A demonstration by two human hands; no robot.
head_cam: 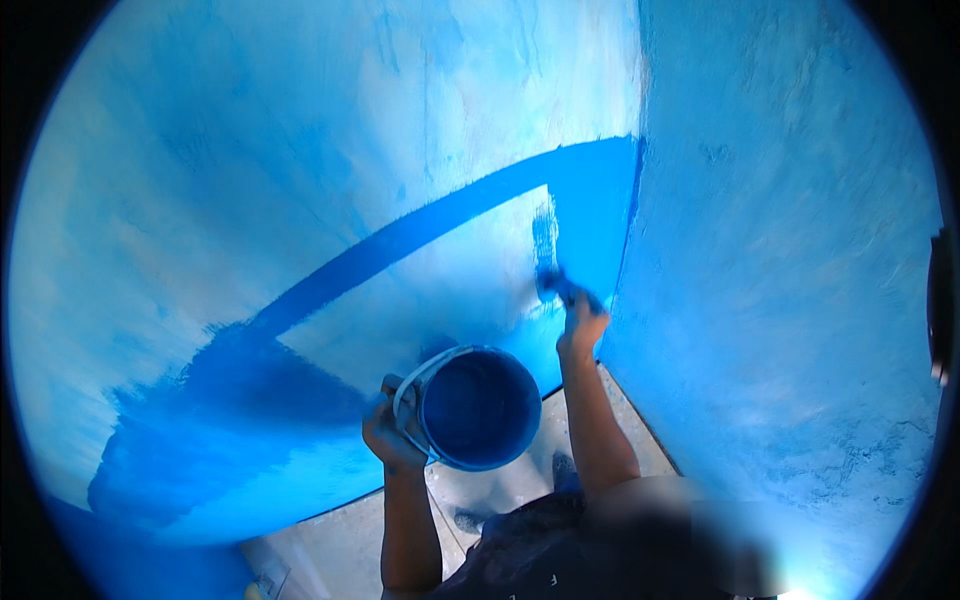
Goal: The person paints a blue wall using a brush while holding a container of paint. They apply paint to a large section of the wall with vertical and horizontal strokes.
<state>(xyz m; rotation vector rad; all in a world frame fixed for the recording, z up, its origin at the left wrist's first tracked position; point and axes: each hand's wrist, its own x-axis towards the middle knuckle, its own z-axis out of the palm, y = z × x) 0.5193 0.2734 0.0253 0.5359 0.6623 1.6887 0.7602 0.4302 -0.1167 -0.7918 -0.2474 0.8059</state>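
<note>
With my right hand [584,327] I grip a paintbrush [574,291], its bristles against the wall [465,255] at the lower end of a streaky blue stroke [544,240]. To the right of that stroke lies solid bright blue paint [592,210], reaching the corner. My left hand [397,427] is closed on the left side of a round paint bucket [481,409], by its pale handle. The inside of the bucket is dark blue; the level of the paint cannot be told. A curved blue band [405,236] crosses the wall above the bucket.
A second wall [765,247], mottled light blue, meets the first at a corner on the right. Below is a pale tiled floor [345,547], with my feet partly in view under the bucket. Some small objects [266,581] lie at the floor's lower left.
</note>
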